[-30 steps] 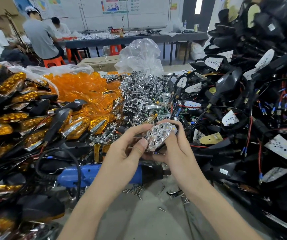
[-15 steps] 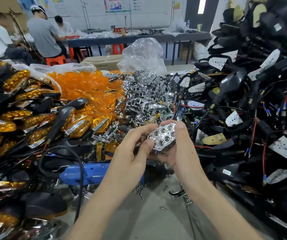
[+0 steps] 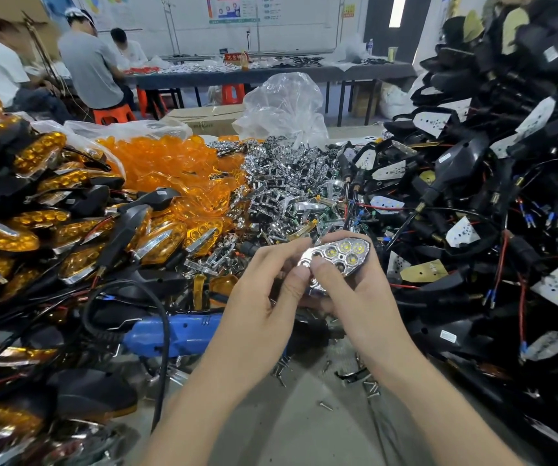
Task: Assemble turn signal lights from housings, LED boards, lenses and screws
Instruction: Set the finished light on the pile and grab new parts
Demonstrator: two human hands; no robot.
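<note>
Both grips are engaged on one item. My left grip and right grip hold a black-backed, chrome-celled turn signal unit between them. It is raised above the grey desk and tilted, with its wide end up and to the right. The fingers of each grip curl round the unit's edges, and both thumbs press side by side on its narrow lower-left chrome face. Small yellow LEDs show inside the upper cells. Directly beneath the grips, a blue-bodied electric screwdriver with a black cord lies flat on the desk. Small loose metal screws are scattered on the desk between my forearms. Behind the unit sits a heap of chrome reflector pieces, and to its left a heap of translucent orange lenses. At far left are stacked finished lights with amber lenses and black stalks. To the right rises a tall pile of black housings with white LED boards and red and black wires. A crumpled clear plastic bag stands behind the chrome heap.
</note>
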